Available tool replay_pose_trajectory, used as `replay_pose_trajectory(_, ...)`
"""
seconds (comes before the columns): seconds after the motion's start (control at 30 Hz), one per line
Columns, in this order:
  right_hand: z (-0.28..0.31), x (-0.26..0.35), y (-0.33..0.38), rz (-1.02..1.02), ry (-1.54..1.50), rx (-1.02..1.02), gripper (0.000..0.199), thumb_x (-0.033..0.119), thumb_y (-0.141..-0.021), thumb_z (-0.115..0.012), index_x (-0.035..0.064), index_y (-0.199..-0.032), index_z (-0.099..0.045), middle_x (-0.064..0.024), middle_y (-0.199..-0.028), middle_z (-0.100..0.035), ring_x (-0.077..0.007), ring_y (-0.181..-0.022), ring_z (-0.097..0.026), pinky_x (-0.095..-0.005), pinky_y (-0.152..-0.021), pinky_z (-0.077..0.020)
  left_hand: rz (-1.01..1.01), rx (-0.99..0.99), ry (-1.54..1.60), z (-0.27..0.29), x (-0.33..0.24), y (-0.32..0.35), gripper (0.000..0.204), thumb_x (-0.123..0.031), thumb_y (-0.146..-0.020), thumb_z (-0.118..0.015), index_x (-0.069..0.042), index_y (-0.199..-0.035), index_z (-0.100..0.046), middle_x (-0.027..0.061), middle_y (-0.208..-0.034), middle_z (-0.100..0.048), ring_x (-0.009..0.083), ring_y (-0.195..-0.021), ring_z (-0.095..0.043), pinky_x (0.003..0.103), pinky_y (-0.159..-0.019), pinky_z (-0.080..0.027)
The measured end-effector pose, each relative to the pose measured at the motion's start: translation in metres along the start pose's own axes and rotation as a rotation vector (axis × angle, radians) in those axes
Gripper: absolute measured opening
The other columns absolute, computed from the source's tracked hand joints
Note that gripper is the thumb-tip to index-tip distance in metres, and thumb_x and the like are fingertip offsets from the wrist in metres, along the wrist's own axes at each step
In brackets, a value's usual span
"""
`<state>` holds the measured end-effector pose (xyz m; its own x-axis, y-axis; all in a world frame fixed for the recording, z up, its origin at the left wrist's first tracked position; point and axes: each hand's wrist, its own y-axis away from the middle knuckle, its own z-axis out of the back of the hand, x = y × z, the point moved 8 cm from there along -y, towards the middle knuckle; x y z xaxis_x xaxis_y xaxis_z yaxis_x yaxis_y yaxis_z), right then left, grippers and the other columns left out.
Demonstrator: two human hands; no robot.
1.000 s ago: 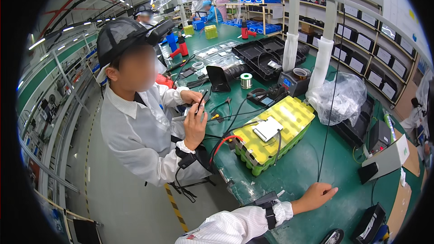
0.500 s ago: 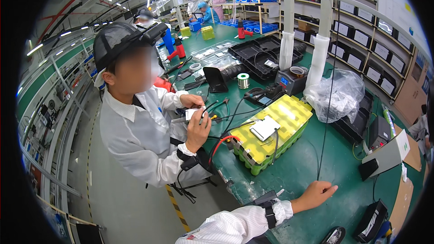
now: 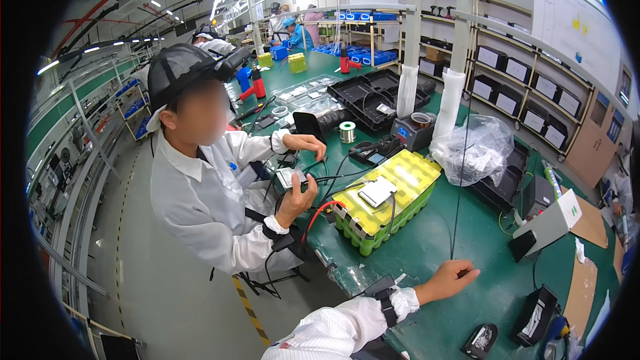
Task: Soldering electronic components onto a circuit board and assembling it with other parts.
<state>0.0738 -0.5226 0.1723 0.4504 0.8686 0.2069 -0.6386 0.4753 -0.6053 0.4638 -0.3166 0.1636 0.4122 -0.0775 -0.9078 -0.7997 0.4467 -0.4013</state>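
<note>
Block of yellow-topped green cylindrical cells (image 3: 405,188): long axis roughly square to green surface's (image 3: 497,240) left edge, red-cable end nearest. Left hand (image 3: 448,281) curled; can't tell if clamped on black cord (image 3: 457,217).

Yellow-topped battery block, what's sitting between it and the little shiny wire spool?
In the head view, a black thing with a cord lies between the battery block and the spool; I can't tell exactly what it is.

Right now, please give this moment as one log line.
Left hand: curled, at table | right hand: out of view | battery pack: on table, white box on top
</note>
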Motion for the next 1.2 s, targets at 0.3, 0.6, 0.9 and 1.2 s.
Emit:
replay_pose_trajectory(0.3, -0.005, -0.017, 0.009, -0.055, 0.019, 0.031, 0.023, 0.021, -0.084, -0.068, -0.0018, -0.09, -0.07, -0.0253, -0.083, -0.062, -0.0438, -0.08, -0.055, -0.0552, -0.077, -0.0449, -0.083, 0.163, 0.043, 0.045, -0.092, 0.111, 0.019, -0.013, -0.103, -0.05, -0.001, -0.104, -0.065, 0.0056, -0.084, -0.067, 0.0143, -0.07, -0.064, 0.028, -0.066, -0.05)
replay_pose_trajectory(0.6, -0.004, -0.021, 0.009, -0.034, 0.028, 0.036, 0.024, 0.021, -0.084, -0.068, -0.0019, -0.091, -0.07, -0.0249, -0.084, -0.063, -0.0436, -0.081, -0.056, -0.0555, -0.079, -0.0452, 0.126, -0.469, -0.241, 0.198, -0.077, 0.189, 0.034, -0.022, -0.104, -0.052, 0.002, -0.082, -0.062, 0.011, -0.084, -0.07, 0.0134, -0.069, -0.064, 0.026, -0.065, -0.053)
replay_pose_trajectory(0.9, -0.006, -0.013, 0.003, -0.036, -0.032, 0.023, 0.025, 0.023, -0.085, -0.066, -0.0012, -0.092, -0.07, -0.0244, -0.087, -0.063, -0.043, -0.083, -0.056, -0.0558, -0.08, -0.0454, 0.159, -1.273, -0.164, 0.42, -0.055, 0.182, 0.055, -0.025, -0.089, -0.075, 0.004, -0.127, -0.047, 0.0101, -0.103, -0.063, 0.0171, -0.084, -0.06, 0.027, -0.075, -0.05)
replay_pose_trajectory(1.2, 0.0, -0.011, -0.001, -0.053, -0.045, 0.008, 0.021, 0.019, -0.084, -0.067, -0.0001, -0.092, -0.071, -0.0235, -0.084, -0.063, -0.0425, -0.08, -0.056, -0.0545, -0.078, -0.0458, 0.312, -0.954, -0.365, 0.448, -0.05, 0.11, 0.035, -0.021, -0.088, -0.072, 0.007, -0.109, -0.064, 0.006, -0.094, -0.068, 0.0127, -0.081, -0.063, 0.027, -0.069, -0.048)
